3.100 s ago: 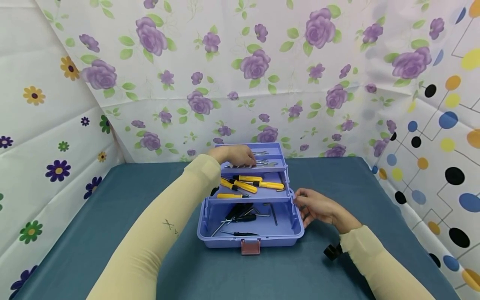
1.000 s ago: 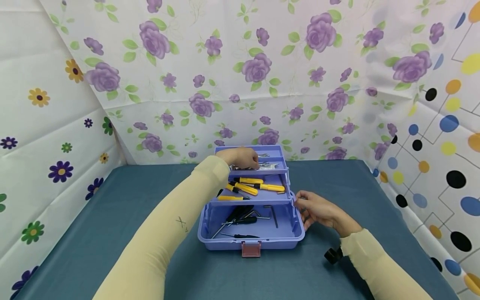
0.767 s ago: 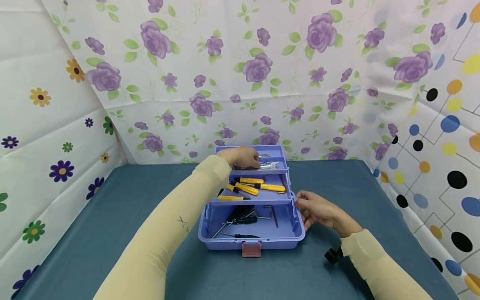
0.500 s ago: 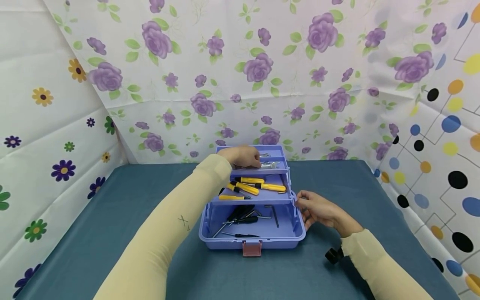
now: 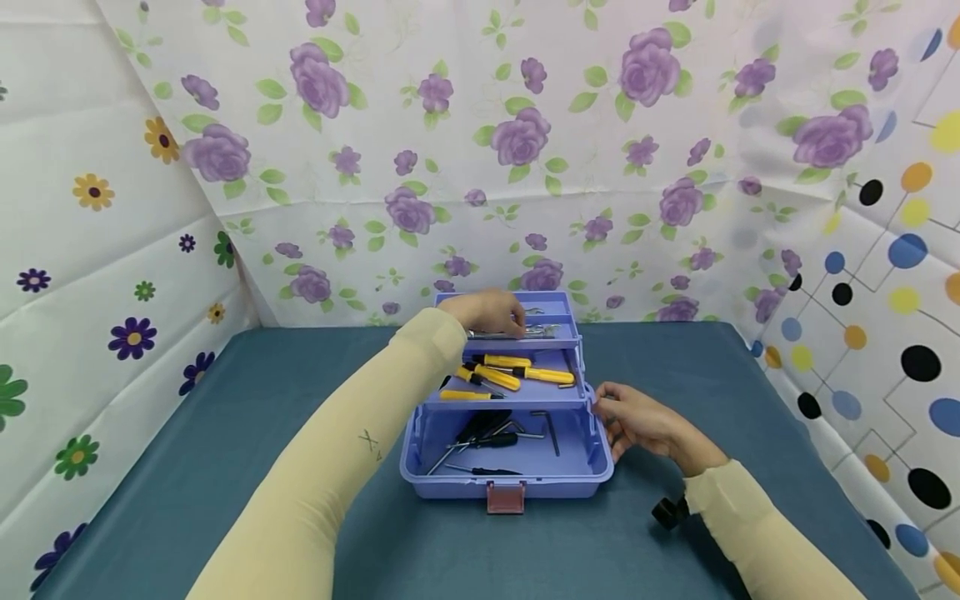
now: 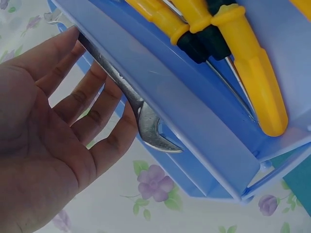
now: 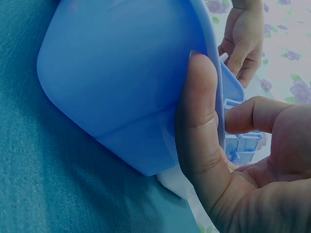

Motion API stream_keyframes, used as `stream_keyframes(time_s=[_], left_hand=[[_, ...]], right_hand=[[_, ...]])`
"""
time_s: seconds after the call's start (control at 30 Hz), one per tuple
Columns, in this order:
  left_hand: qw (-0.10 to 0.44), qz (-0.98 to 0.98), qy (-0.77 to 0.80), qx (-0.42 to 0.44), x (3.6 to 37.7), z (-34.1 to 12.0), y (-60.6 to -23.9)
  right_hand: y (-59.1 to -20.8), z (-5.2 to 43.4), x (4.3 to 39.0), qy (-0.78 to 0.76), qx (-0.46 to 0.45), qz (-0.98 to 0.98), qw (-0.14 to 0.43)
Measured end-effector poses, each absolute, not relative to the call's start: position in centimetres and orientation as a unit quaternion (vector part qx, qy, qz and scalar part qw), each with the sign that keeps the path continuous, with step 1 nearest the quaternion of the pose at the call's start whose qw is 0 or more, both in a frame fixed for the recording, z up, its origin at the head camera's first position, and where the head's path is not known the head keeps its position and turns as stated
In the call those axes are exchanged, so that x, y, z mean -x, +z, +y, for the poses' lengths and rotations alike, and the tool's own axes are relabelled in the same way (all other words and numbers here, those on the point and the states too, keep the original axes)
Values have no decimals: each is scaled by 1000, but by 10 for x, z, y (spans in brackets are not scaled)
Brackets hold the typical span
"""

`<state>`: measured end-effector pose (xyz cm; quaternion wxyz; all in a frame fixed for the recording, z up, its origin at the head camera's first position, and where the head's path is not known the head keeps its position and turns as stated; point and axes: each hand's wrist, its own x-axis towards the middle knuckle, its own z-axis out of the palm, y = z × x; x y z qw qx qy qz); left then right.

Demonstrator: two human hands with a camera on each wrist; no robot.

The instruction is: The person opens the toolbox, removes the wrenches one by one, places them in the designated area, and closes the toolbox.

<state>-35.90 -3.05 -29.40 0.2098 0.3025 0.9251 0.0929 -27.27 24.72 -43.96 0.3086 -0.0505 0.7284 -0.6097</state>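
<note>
On the teal bench (image 5: 225, 433), head view: open blue toolbox (image 5: 510, 483) sits mid-bench, tiers fanned out toward the back wall. Left hand (image 5: 491, 312) is at the top tray (image 5: 558, 310), on a steel wrench (image 5: 536, 332) lying there; right hand (image 5: 637, 421) braces the box's right end wall, thumb at the rim. Yellow-handled screwdrivers (image 5: 525, 371) fill the middle tray, black-handled tools (image 5: 480, 429) sit in the bottom. Small black knob-like item (image 5: 666, 512) lies on the bench near the right wrist. Left wrist view: left hand (image 6: 58, 141) has fingers (image 6: 92, 104) loosely curled, pinching the wrench (image 6: 146, 124) against the tray edge, open-end jaw sticking out past the fingertips. That grip looks light, so I'd close fingers fully round the shank before lifting, and pull along the tray's length so the jaw doesn't catch the lip. Right wrist view: right hand (image 7: 228, 145) has its thumb (image 7: 199, 126) pressed flat on the toolbox (image 7: 116, 87) wall, other fingers hooked behind the rim. Keep that clamp firm; the fanned trays look likely to rock if it slackens.
</note>
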Motion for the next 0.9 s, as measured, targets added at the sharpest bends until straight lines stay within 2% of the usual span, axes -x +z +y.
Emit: stream_keyframes(time_s=[0.53,0.9], left_hand=[[182,925,75,-324,364,-32,-297],[185,926,75,-321,363,-32,-298]], right_hand=[[-441,247,273,-611,52,726,311],[-441,248,273,-614,59,724,310]])
